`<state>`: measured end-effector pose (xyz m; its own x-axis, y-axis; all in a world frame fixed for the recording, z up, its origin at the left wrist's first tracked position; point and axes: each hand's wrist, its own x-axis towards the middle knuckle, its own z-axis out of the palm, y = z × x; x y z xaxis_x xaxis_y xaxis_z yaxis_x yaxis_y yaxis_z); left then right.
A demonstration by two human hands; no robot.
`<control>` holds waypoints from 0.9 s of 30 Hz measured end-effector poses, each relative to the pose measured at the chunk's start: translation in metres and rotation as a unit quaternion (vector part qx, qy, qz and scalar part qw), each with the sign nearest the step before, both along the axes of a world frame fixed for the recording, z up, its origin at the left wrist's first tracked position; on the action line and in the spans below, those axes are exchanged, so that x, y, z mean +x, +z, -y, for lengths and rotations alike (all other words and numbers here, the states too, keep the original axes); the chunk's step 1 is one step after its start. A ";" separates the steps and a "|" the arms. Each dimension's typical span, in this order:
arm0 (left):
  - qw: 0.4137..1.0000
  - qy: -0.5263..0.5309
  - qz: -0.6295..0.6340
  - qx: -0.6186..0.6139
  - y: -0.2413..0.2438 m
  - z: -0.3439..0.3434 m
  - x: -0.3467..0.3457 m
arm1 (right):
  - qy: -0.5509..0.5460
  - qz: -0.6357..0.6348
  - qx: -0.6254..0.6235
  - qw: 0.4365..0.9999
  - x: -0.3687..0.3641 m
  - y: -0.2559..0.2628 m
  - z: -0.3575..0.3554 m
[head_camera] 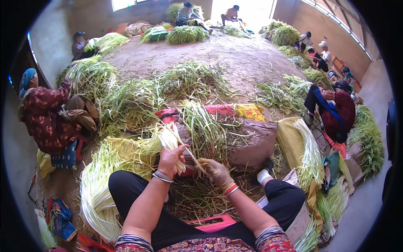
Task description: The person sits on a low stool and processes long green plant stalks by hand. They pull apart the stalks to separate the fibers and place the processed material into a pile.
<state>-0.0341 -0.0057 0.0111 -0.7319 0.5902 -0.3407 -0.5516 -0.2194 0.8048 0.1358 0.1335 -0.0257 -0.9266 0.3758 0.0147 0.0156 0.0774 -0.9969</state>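
My left hand (170,159) is closed around a bunch of pale leafy stalks (167,137), their white ends pointing down towards my lap. In a thin tan glove, my right hand (217,172) pinches the lower end of a single stalk (192,156), which slants up to the bunch. Beyond both hands, a heap of untrimmed green stalks (206,129) lies on a brown-covered block (255,141). Beside my left knee spreads a large pile of pale cleaned stalks (97,195).
Loose stalk scraps (201,195) litter the ground between my legs, near a pink plastic stool (217,222). Seated co-workers (47,110) line both sides and the far end. Green heaps (192,78) stand ahead. At right, a white-stalk bundle (307,154) leans on a yellow sack (288,138).
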 end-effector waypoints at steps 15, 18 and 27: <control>0.999 -0.014 -0.036 -0.008 -0.007 0.015 0.017 | -0.055 -0.006 0.075 0.996 0.033 0.029 0.050; 0.997 -0.037 -0.057 -0.032 0.001 0.019 0.024 | -0.078 -0.074 0.271 0.957 0.033 0.030 0.050; 0.985 -0.074 -0.123 -0.091 -0.016 0.013 0.031 | 0.041 0.176 -0.035 0.983 0.020 0.020 0.042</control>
